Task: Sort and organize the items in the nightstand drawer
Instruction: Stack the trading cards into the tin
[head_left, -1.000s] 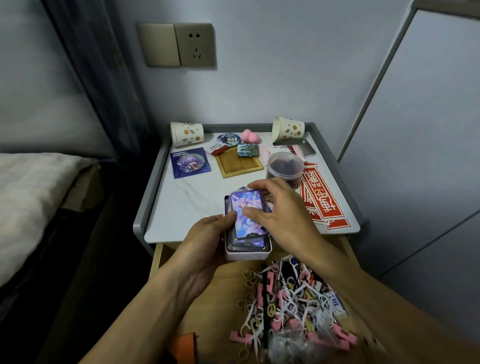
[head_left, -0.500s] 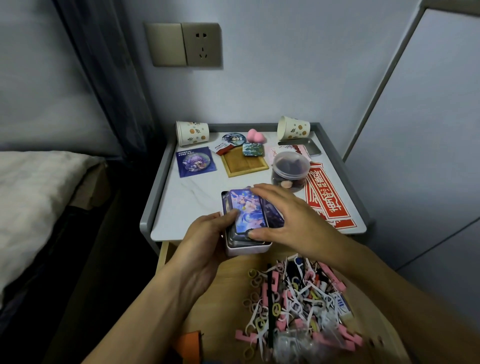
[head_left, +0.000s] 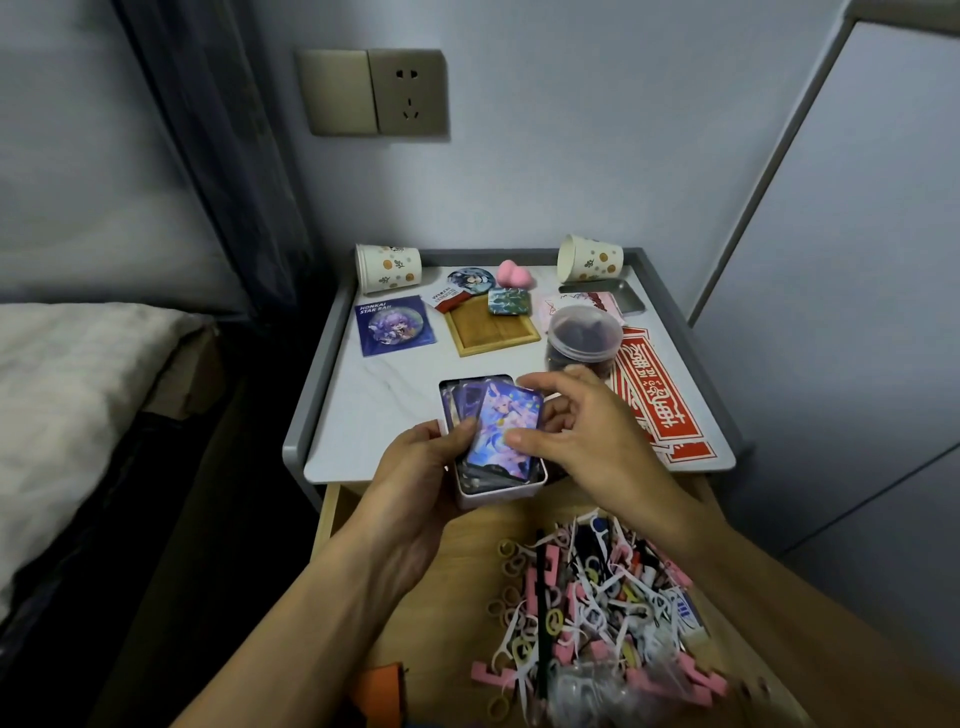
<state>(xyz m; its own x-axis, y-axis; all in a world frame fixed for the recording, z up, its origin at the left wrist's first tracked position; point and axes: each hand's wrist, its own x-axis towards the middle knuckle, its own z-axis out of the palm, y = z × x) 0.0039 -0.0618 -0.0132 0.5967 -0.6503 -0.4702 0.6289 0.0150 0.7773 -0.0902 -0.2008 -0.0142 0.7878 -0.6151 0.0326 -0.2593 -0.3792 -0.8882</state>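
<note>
The left hand (head_left: 415, 483) is curled round the near left side of a small, pale, rectangular metal tin (head_left: 498, 491), and its thumb is laid against the left edge of the cards stacked inside. The right hand (head_left: 587, 431) is half closed. A glossy blue-and-purple illustrated top card (head_left: 501, 431) is pinched between its thumb, near the card's right edge, and its fingertips at the far edge. The tin is held at the front edge of the white marbled nightstand top (head_left: 395, 410), just above the open wooden drawer (head_left: 457, 571).

The sorting is judged to be only partway done. Cards are gathered in the tin and several things are laid out on top, but a tangled heap of white floss picks, pink clips and yellow hair ties (head_left: 597, 613) lies unsorted in the drawer.

"HONKAI STAR RAIL" can be read on a blue square packet (head_left: 395, 325). Large white Chinese characters are printed on the red paper stickers (head_left: 660, 405); they are seen upside down and were not made out.
</note>
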